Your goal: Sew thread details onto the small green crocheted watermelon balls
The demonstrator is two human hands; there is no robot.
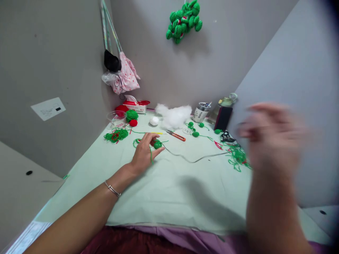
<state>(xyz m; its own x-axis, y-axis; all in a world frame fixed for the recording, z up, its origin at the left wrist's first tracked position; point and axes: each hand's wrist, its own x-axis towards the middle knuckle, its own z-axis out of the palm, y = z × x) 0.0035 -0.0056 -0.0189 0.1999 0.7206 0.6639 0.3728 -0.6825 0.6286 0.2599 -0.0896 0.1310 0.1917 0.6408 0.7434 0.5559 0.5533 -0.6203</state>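
Note:
My left hand (145, 151) rests at the middle of the table, its fingers and thumb closed on a small green crocheted ball (157, 144). A green strand hangs over its fingers. From the ball a thin dark thread (192, 162) runs right across the cloth. My right hand (272, 135) is raised at the right, smeared by motion, with its fingers curled; whether it holds anything is too blurred to tell. Just beyond my left hand lie orange-handled snips (177, 136) and a yellow crochet hook (156, 133).
White stuffing (173, 116), a tissue box (136, 107), green yarn (131, 115) and a pen tin (201, 113) stand along the back. Yarn scraps (116, 135) lie left, more scraps (238, 155) right. A phone (223, 118) leans on a bottle. Green crochet (184, 23) hangs above.

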